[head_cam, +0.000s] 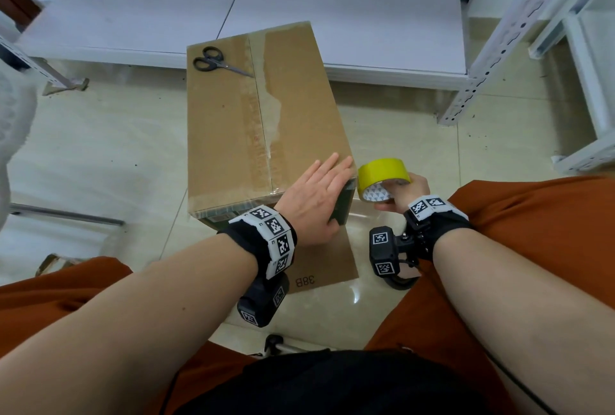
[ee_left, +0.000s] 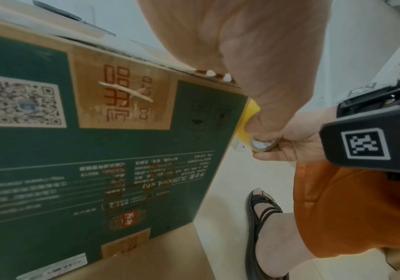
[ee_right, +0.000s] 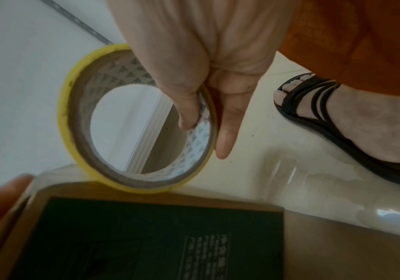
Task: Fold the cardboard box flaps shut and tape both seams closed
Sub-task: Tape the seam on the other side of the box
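Note:
A tall brown cardboard box (head_cam: 233,121) stands on the floor with its top flaps folded flat and clear tape along the centre seam. My left hand (head_cam: 319,191) lies flat on the near right corner of the top, fingers straight, thumb down the green printed side (ee_left: 98,151). My right hand (head_cam: 402,191) grips a yellow tape roll (head_cam: 382,178) just right of that corner, thumb inside the core (ee_right: 189,117), fingers outside. A clear strip of tape runs from the roll (ee_right: 112,117) to the box edge (ee_right: 146,191).
Black scissors (head_cam: 216,61) lie on the far left of the box top. A loose cardboard sheet (head_cam: 329,264) lies on the tiled floor under the box. White shelving (head_cam: 499,48) stands behind and to the right. My knees in orange trousers and a sandalled foot (ee_left: 265,227) flank the box.

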Available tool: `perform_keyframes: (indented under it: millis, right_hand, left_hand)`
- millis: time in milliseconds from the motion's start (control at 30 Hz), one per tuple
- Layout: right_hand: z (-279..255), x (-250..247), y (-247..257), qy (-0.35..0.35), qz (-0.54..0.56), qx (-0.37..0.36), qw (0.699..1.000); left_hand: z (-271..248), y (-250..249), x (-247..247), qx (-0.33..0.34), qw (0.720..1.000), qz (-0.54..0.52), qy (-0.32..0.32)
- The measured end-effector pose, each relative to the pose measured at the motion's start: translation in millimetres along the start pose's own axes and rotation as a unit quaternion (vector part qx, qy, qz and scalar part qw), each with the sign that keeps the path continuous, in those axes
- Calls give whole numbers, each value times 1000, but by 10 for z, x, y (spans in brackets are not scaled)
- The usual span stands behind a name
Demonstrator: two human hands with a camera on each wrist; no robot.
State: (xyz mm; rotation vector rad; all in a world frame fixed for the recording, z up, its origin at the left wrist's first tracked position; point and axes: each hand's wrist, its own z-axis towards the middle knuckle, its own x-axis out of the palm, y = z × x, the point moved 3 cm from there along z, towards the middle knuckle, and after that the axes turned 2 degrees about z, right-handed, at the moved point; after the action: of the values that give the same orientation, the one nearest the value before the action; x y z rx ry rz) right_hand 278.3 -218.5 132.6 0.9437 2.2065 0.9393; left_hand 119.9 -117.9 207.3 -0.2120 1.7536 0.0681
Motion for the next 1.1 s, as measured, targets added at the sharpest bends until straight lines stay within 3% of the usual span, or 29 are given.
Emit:
perform_keyframes:
  millis: [200,400,500,667,767,867,933,1000,1100]
  right_hand:
    - [8,-28,4,-43,-77,1,996]
    - [-51,-83,29,9,-29,82,996]
    - [-137,-134,163,19,-69,80,994]
    - [-179,-211,338,21,-152,61,986]
    - [-197,-247,477,-65,-208,23,976]
    - [-284,-273,654,-182,-215,-57,958]
    - [-323,-242,783,-230,-207,-134,942]
    - [-359,-117,947,-208,-186,-199,939]
    - [-417,172,1198,-135,-202,-230,942]
  left_hand:
    - [67,-54,-78,-4,998,58,17]
    - [275,-101,-310,-1,993,118,-28]
    - [342,-135,-297,-12,992,123,-23]
    - [395,-155,-240,-61,996,58,1]
    - [401,-81,-312,-79,995,-64,-4]
    - [362,129,-453,-129,955,-246,-101]
    - [303,321,-532,-184,929,-288,-145]
    - [229,534,-562,-237,903,-322,-158]
    - [91,841,-553,-311,851,-388,-171]
